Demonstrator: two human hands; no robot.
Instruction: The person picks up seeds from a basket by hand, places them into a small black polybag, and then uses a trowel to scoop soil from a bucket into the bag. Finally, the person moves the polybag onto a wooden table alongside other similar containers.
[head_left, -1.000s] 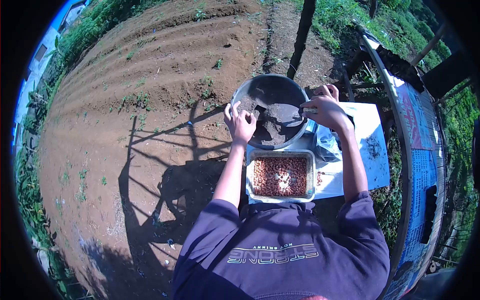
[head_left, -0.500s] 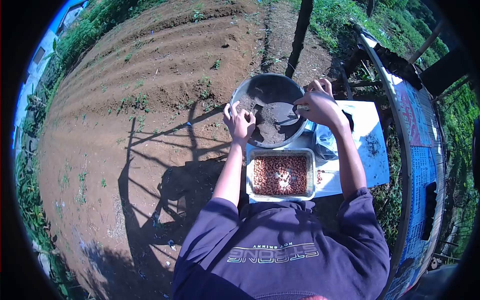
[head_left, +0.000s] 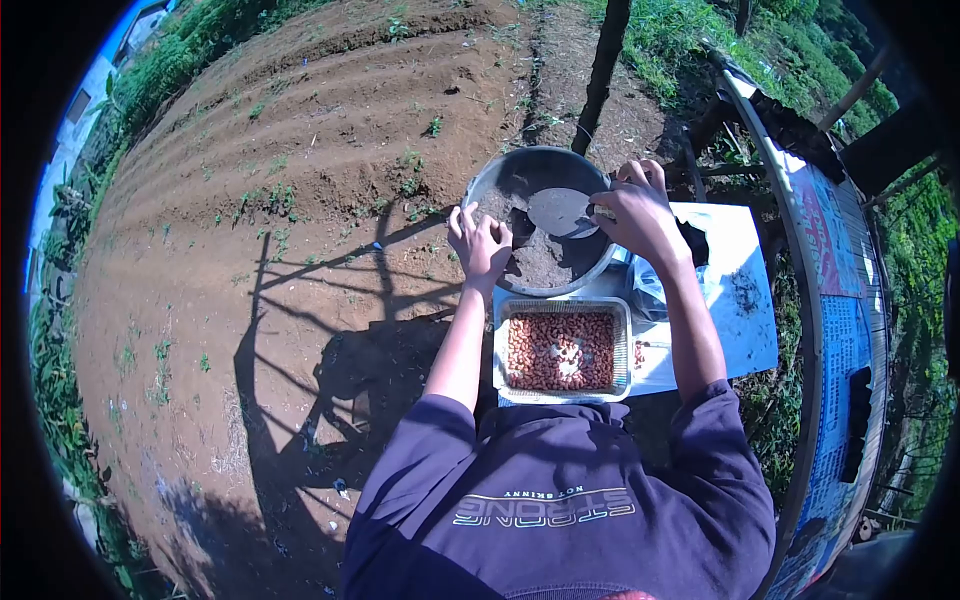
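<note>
A round dark basin (head_left: 540,290) holds dry brown soil (head_left: 545,256) and a grey disc-like scoop or lid (head_left: 560,212). My left hand (head_left: 480,243) is at the basin's left rim, its fingers curled beside a small dark thing that is too small to make out. Over the right rim is my right hand (head_left: 635,212), fingers bent together close to the disc's right edge; what they pinch is partly hidden. Below the basin, a pale rectangular basket (head_left: 622,350) contains many reddish-brown seeds or beans (head_left: 560,335), with a bare patch near its middle.
The white tabletop (head_left: 735,300) has dark soil smudges and a few loose seeds. A clear plastic bag (head_left: 648,290) lies right of the basin. A bamboo structure with printed sheets (head_left: 835,340) stands at right, a dark post (head_left: 603,75) ahead, and furrowed soil (head_left: 330,130) at left.
The disc in the basin has shifted slightly up and shows more of its pale surface, with less soil over it. My right hand has moved a little; my left hand is nearly still.
</note>
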